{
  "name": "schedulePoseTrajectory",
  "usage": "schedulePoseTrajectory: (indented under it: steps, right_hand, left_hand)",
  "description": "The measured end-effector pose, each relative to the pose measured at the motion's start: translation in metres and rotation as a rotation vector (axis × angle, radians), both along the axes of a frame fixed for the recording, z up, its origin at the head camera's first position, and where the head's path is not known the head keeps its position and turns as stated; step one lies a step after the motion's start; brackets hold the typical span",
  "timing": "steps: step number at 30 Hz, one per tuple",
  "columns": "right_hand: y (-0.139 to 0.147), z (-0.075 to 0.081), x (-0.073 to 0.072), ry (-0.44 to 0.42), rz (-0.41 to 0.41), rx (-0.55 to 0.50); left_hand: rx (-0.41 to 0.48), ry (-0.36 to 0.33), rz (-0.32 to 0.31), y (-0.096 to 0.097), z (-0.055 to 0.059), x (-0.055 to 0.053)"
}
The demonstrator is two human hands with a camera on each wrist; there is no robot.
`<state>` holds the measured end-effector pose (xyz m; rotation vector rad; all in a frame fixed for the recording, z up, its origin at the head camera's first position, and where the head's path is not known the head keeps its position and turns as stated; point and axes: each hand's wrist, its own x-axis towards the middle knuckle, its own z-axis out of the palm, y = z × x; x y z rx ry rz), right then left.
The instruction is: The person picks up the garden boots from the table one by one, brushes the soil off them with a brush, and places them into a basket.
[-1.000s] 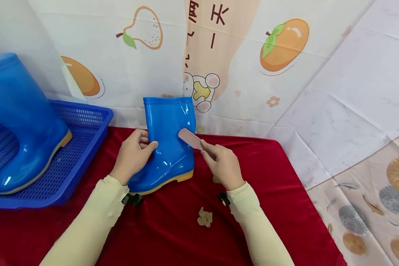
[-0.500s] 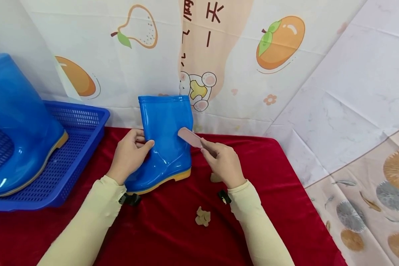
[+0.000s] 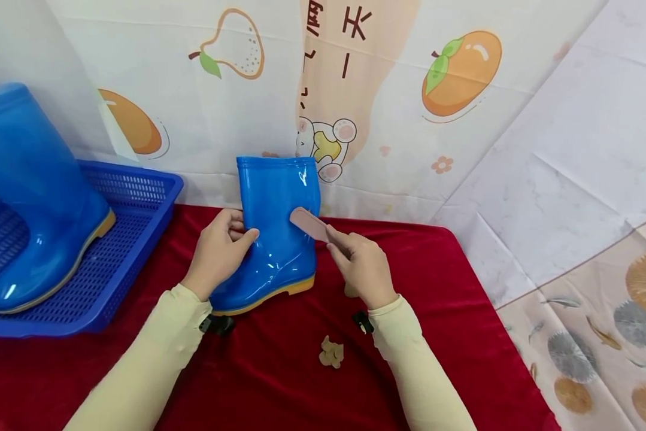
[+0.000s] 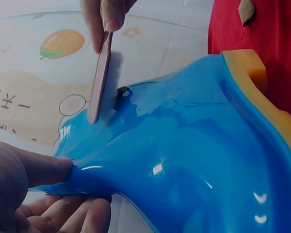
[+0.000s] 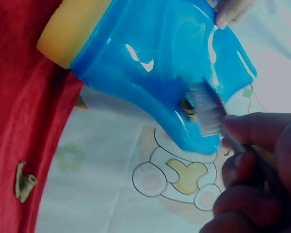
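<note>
A blue rain boot (image 3: pixel 274 191) with a yellow sole stands on the red cloth, its toe pointing left. My left hand (image 3: pixel 220 248) grips the front of the shaft, thumb on the near side and fingers behind, as the left wrist view shows. In my right hand (image 3: pixel 363 263) is a pinkish-brown scrub brush (image 3: pixel 309 223), pinched by the handle. Its pale bristles (image 5: pixel 204 109) meet the back of the shaft, right beside a small dark, muddy-looking spot (image 5: pixel 187 109).
At the left, a blue perforated plastic basket (image 3: pixel 139 224) holds a second blue boot (image 3: pixel 37 173). A crumpled tan lump (image 3: pixel 331 352) lies on the red cloth (image 3: pixel 269 383); another tan piece (image 3: pixel 351 291) is partly behind the right hand. A printed curtain (image 3: pixel 387 137) hangs behind.
The boot's top has shifted slightly to the right along with my left hand. The brush stays at about the same height on the shaft, and the view sways a little.
</note>
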<state>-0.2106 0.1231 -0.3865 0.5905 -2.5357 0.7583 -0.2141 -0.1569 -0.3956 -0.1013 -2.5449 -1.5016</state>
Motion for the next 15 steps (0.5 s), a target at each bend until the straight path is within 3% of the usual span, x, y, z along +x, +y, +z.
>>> schedulePoseTrajectory:
  steps: [9, 15]
  right_hand:
    - [0.012, 0.009, 0.000, -0.040, -0.039, 0.006]
    - [0.018, 0.009, -0.001, 0.017, -0.086, -0.049]
  left_hand:
    - [0.001, 0.003, 0.046, -0.007, -0.002, -0.003]
    - [-0.002, 0.003, 0.038, -0.007, -0.001, -0.003]
